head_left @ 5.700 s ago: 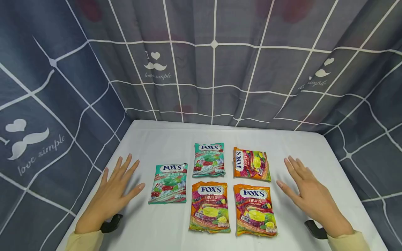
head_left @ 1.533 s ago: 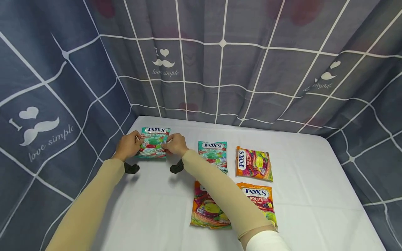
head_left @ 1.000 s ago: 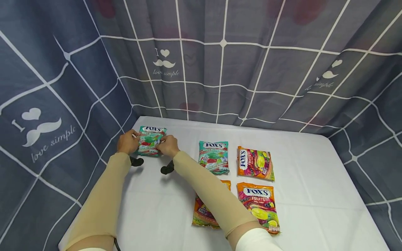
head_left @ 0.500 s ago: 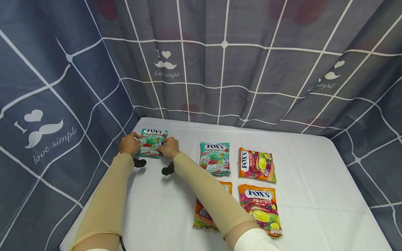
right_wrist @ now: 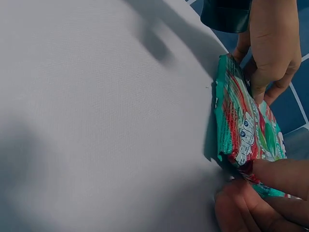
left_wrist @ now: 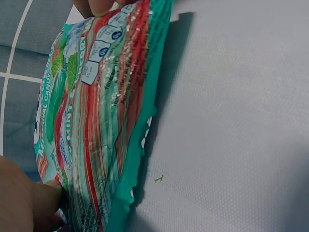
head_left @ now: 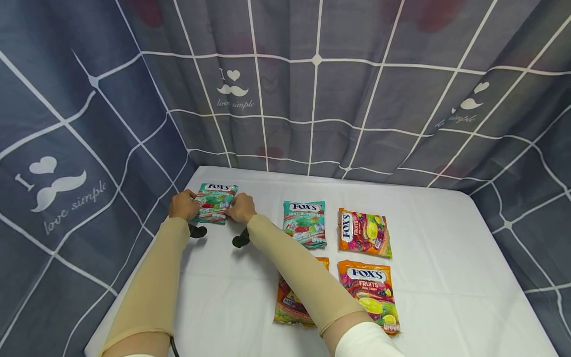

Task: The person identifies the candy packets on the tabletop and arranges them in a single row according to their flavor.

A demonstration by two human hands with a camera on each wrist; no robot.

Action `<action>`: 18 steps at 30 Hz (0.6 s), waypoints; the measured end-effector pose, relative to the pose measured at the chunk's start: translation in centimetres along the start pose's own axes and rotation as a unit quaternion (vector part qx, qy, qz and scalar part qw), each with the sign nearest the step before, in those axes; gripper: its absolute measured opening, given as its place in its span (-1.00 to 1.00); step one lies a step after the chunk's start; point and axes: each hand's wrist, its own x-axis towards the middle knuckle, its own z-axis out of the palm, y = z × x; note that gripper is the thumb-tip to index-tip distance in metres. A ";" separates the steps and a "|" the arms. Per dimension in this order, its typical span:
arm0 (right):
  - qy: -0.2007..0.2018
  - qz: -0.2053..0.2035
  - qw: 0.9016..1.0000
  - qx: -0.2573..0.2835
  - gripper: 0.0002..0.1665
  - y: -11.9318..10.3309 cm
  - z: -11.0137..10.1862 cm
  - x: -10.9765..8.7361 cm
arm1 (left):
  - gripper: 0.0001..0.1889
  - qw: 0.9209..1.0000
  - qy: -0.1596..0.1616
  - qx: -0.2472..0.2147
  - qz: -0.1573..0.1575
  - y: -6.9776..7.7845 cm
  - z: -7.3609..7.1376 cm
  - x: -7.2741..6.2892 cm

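A green Fox's Mint Blossom candy bag [head_left: 216, 203] is at the table's far left corner, gripped from both sides. My left hand [head_left: 184, 205] pinches its left edge; in the left wrist view the thumb [left_wrist: 46, 197] presses on the bag. My right hand [head_left: 241, 208] holds the right edge, and the right wrist view has its thumb on top with other fingers curled below. A second mint bag [head_left: 305, 224] lies right of my right hand. Nearer to me is an orange Fruits candy bag [head_left: 292, 305], partly hidden under my right forearm.
Two more orange Fruits bags lie on the right, one turned sideways [head_left: 365, 233] and one upright-facing [head_left: 370, 295]. The white table [head_left: 455, 277] is walled by a grey-blue grid curtain [head_left: 285, 99] at the back and sides.
Both hands took the left mint bag from the left middle of the table and moved it to the far left corner. Over the last half second, hands and bag have barely shifted.
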 end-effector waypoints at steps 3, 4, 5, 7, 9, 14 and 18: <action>-0.005 0.001 1.000 -0.007 -0.62 0.0 0.0 0.1 | -0.57 1.000 -0.001 0.001 -0.003 -0.6 0.1 0.5; -0.010 0.002 1.000 -0.003 -0.60 0.0 -0.1 0.1 | -0.56 1.000 0.000 0.001 -0.002 -0.9 0.2 0.8; -0.013 0.003 1.000 -0.002 -0.57 0.0 -0.1 0.1 | -0.56 1.000 -0.004 0.003 0.000 -1.0 0.1 1.0; -0.009 -0.004 1.000 -0.002 -0.55 0.6 0.3 0.7 | -0.56 1.000 0.000 0.005 0.007 -1.3 0.3 1.4; -0.006 -0.006 1.000 -0.009 -0.54 0.7 0.1 0.8 | -0.56 1.000 -0.004 0.003 0.010 -1.3 0.3 1.6; -0.012 -0.020 0.999 -0.035 -0.55 0.2 -1.7 -0.2 | -0.57 0.999 0.027 -0.001 0.038 -0.4 0.2 1.1; -0.030 -0.067 0.995 -0.061 -0.58 0.7 -3.5 -1.0 | -0.63 0.994 0.058 -0.010 0.089 0.9 0.0 0.0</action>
